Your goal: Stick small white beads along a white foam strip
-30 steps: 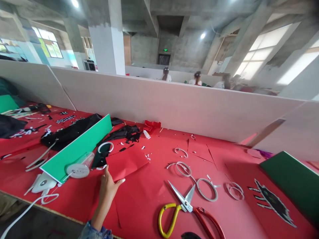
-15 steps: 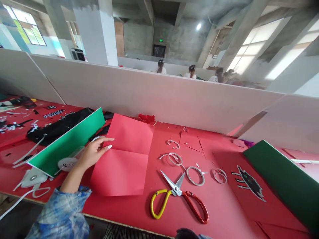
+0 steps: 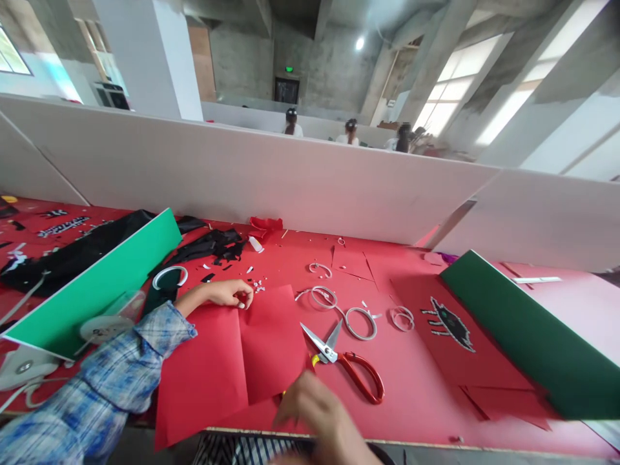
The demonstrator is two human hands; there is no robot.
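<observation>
A large sheet of red paper [image 3: 208, 361] with a crease down its middle lies in front of me, its near corner reaching past the table edge. At its far edge, my left hand [image 3: 227, 294] is closed, thumb and fingers pinching the paper near the crease. My right hand [image 3: 314, 407] hovers close to the paper's right side and is smeared by motion, so its fingers cannot be read. Just beyond it lie spread scissors [image 3: 361, 374] with one red and one yellow handle; the yellow handle is mostly covered by the hand and the paper.
Rolls of white strip [image 3: 361, 323] lie right of the paper. A green board [image 3: 130, 278] stands at left, another dark green board [image 3: 513, 336] at right, beside a black leaf-like cutout [image 3: 450, 323]. Black scraps [image 3: 213, 245] lie behind; a white partition [image 3: 271, 174] closes the back.
The red paper has turned, its crease now running toward me instead of across. My left hand moved right along with it, and my right hand came in from below. The camera view shifted right.
</observation>
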